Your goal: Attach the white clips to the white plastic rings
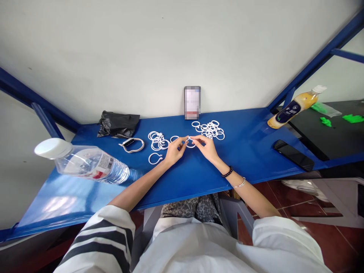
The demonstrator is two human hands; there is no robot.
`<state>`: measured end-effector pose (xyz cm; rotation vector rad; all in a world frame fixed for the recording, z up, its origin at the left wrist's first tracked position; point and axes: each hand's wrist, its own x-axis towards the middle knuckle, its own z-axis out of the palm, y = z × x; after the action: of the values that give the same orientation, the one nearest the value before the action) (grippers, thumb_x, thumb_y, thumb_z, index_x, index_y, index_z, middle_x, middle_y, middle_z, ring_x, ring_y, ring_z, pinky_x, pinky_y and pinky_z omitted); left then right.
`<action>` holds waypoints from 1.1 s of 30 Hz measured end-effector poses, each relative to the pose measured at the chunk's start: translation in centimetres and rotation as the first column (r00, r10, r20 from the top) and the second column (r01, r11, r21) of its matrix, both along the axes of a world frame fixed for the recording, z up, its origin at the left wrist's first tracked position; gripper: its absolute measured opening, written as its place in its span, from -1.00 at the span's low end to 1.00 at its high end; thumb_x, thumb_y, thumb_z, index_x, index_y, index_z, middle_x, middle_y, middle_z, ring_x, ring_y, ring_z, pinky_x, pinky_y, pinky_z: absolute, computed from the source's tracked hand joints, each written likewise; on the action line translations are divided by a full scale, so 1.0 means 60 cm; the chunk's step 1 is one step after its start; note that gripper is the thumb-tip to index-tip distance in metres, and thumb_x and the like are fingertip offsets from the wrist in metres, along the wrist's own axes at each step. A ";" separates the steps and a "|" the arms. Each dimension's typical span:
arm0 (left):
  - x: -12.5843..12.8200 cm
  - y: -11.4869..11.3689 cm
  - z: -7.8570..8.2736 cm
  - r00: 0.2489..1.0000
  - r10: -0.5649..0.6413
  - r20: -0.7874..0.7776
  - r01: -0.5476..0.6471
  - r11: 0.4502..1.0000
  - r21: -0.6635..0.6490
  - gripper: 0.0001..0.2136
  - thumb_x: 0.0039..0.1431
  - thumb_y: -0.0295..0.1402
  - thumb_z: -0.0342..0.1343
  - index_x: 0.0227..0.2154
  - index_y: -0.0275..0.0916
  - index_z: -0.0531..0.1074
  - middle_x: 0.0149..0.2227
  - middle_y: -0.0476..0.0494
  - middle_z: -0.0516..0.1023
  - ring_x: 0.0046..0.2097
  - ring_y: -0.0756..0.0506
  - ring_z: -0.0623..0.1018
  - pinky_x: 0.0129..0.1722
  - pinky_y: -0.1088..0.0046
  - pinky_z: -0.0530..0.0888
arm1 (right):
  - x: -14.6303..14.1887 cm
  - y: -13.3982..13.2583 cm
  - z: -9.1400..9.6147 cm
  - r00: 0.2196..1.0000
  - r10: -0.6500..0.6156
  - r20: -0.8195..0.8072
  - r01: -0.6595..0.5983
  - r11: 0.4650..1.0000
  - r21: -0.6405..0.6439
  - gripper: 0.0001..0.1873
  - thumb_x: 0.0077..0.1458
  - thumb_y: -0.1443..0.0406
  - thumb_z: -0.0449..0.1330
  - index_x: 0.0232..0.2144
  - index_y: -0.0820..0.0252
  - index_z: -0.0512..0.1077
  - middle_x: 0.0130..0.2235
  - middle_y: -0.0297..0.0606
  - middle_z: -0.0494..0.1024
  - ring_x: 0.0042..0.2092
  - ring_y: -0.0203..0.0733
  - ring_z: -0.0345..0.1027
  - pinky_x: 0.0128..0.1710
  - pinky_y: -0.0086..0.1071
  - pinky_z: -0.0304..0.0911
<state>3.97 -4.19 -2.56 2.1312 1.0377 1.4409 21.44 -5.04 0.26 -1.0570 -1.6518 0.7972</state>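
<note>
Left hand [175, 150] and right hand [207, 149] meet on one white ring [190, 146]

The fingertips of both hands pinch the ring at its top, over the middle of a blue table [244, 151]; the fingers cover part of it, so whether it is closed cannot be told. Similar rings crowd both sides: a left pile [157, 141] beside the left hand, with a single open ring [155, 159] lying nearer the person, and a right pile [210, 131] just beyond the right hand.

Straight ahead, an upright phone [192, 103] leans at the wall [159, 57], its screen blurred out. Farther left lie a crumpled black bag [118, 125] and a watch [133, 145] on its side. A large water bottle [93, 163] with a white cap stands near the left forearm — the bulkiest thing on that side. Well to the right, near the table's end, are a bottle of orange drink [295, 110] and a dark phone [294, 155] lying flat. Past them — on a separate black surface [315, 138] — sit bright green pieces [352, 118].
</note>
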 end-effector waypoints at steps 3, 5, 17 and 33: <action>0.000 0.000 0.001 1.000 -0.005 0.002 0.005 1.000 0.012 -0.79 0.28 -0.33 0.05 -0.11 -0.27 0.49 -0.43 -0.05 0.52 -0.57 0.09 0.39 -0.54 0.59 0.38 | 0.000 -0.001 0.002 1.000 -0.002 0.024 0.002 1.000 -0.004 -0.71 0.18 0.11 0.15 -0.22 0.12 0.58 -0.30 -0.22 0.64 -0.29 -0.15 0.52 -0.26 -0.29 0.39; 0.000 0.000 0.003 1.000 -0.011 -0.001 0.011 1.000 0.017 -0.79 0.29 -0.33 0.04 -0.12 -0.27 0.49 -0.40 -0.07 0.53 -0.57 0.09 0.40 -0.54 0.59 0.38 | 0.000 0.000 0.002 1.000 0.000 0.028 0.000 1.000 -0.006 -0.72 0.17 0.13 0.16 -0.22 0.13 0.58 -0.30 -0.22 0.64 -0.29 -0.15 0.52 -0.27 -0.30 0.39; -0.002 -0.001 0.000 0.999 -0.034 0.002 0.034 0.992 -0.122 -0.73 0.31 -0.27 0.01 -0.04 -0.28 0.42 -0.31 -0.13 0.58 -0.55 0.08 0.46 -0.53 0.58 0.42 | 0.000 0.003 -0.004 0.996 0.017 0.089 -0.020 0.999 0.032 -0.75 0.18 0.21 0.13 -0.19 0.11 0.57 -0.27 -0.23 0.58 -0.30 -0.20 0.42 -0.30 -0.32 0.35; -0.002 -0.002 0.010 0.999 -0.041 -0.017 0.039 0.995 -0.089 -0.82 0.32 -0.26 0.01 -0.28 -0.25 0.42 -0.45 -0.02 0.53 -0.58 0.08 0.44 -0.53 0.57 0.39 | -0.003 0.002 -0.002 0.999 0.038 0.015 -0.037 0.995 -0.089 -0.71 0.13 0.17 0.17 -0.12 0.16 0.46 -0.20 -0.22 0.58 -0.25 -0.19 0.44 -0.23 -0.31 0.35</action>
<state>3.87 -4.29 -1.97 2.0949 1.0404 1.3335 21.26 -4.95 0.12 -1.1000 -1.6674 0.8959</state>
